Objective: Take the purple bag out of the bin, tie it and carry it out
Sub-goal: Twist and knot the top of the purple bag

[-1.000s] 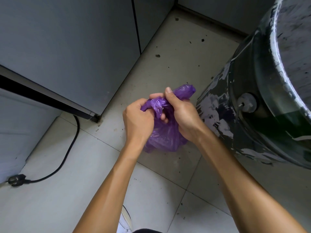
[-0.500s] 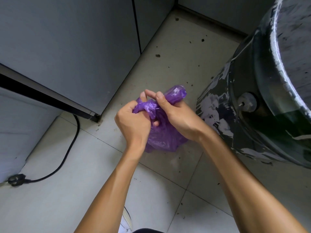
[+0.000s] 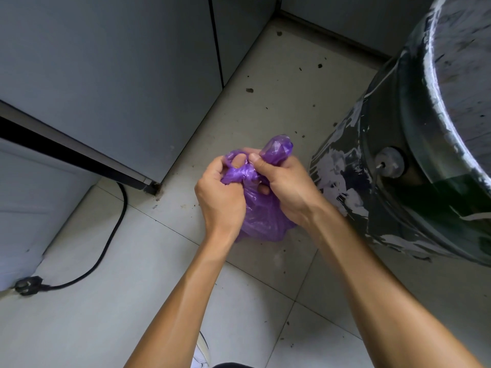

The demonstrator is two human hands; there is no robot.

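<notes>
**Purple bag [image 3: 263, 219], mid-tie: hazards**

Item: purple bag of thin, crinkled plastic film, held at the centre of the frame over the tiled floor [image 3: 79, 301] and outside any container. Whether its base touches the tiles cannot be told.

Hands: close together at the bag's neck. The left hand [image 3: 220, 197] grips the gathered strand left of the knot [image 3: 245, 174]. The right hand [image 3: 287, 187] pinches the other strand, whose loose tail [image 3: 277, 148] sticks up past the thumb.

Condition: knot formed, judged not yet drawn tight.

Risks:
1. A hard pull may stretch or tear the film at the neck.
2. A slick strand may slip from the pinch, slackening the knot and reopening the mouth.
3. A loose knot may fail in carrying and spill the contents.
4. The black cable [image 3: 111, 240] at lower left is a trip point on the way out.
</notes>
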